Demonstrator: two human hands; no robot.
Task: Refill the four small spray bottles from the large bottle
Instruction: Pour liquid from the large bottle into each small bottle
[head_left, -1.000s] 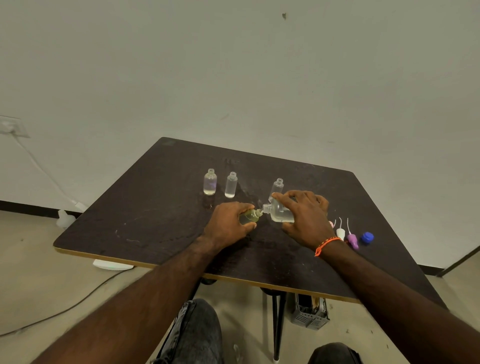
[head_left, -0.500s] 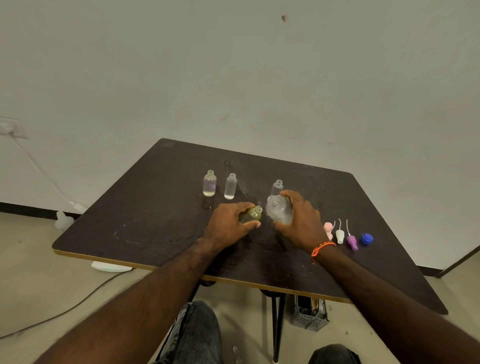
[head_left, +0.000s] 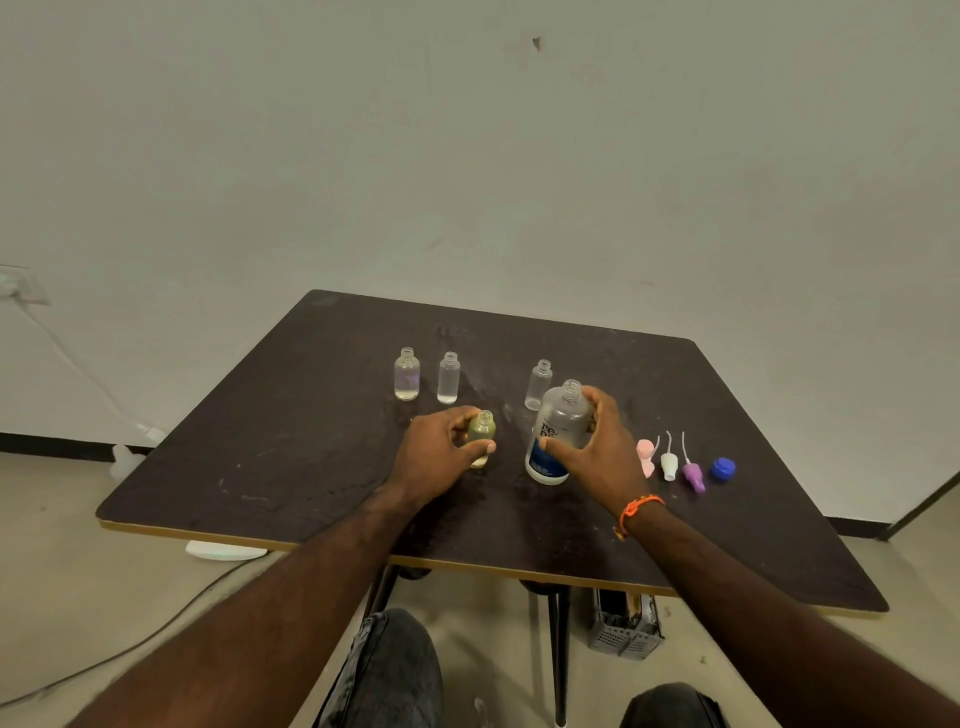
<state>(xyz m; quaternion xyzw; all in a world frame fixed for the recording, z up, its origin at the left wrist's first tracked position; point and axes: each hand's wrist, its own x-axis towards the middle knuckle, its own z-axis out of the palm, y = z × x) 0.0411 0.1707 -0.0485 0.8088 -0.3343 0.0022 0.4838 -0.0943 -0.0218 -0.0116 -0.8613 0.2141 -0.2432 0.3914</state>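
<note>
Presently, the holdings at this moment, listed from the middle of the frame outward.

Item: my left hand (head_left: 441, 457), fingers and thumb curled round the green small spray bottle (head_left: 482, 435), which stood upright on the dark table (head_left: 270, 447), neck open, just left of centre.

Item: my right hand (head_left: 597, 452), wrapped round the large bottle (head_left: 558, 434), thumb across its blue label. The large bottle stood upright, uncapped, its base on or just above the table; I could not tell which. An orange wristband (head_left: 636, 512) sat on that wrist.

Item: the two held bottles, side by side and near each other but apart, both long axes vertical, the large one to the right of the green one.

Item: three further small bottles behind my hands, all upright and open: a rounded clear bottle (head_left: 407, 375) and a slim clear bottle (head_left: 448, 378) up and left, and a third clear bottle (head_left: 538, 385) just behind the large bottle's shoulder. That third one lay nearest my right hand, and looked emptiest, so I judged it the next to fill.

Item: spray tops in a row at right: pink (head_left: 645, 454), white (head_left: 669, 464), purple (head_left: 693, 475), then a blue cap (head_left: 723, 467).
</note>
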